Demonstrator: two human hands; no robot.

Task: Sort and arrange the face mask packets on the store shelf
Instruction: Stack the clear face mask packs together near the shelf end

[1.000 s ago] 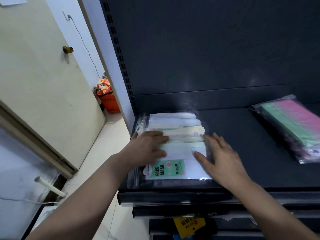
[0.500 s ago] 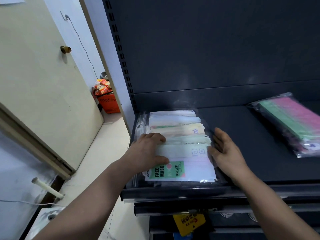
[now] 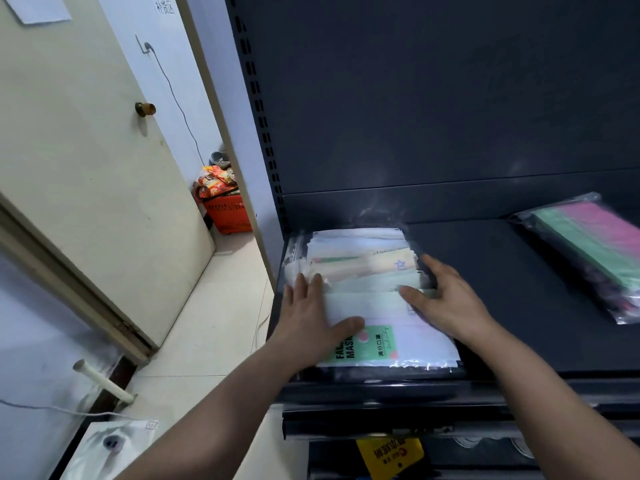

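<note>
Two arms of one person, bare along the whole length in view, each ending in a bare hand: the left hand (image 3: 311,320) and the right hand (image 3: 446,301).

Left hand (image 3: 311,320) covers part of front pkt's (image 3: 419,344) green label, so only bits of "FACE MASK" read; its fingertips (image 3: 302,280) blur. Right hand (image 3: 446,299) hides stack's (image 3: 363,258) right side. Pink-green pkt (image 3: 588,247) at shelf's (image 3: 519,306) right end: cut off by frame edge. Yellow tag (image 3: 389,453) under shelf front edge: txt unreadable.
</note>
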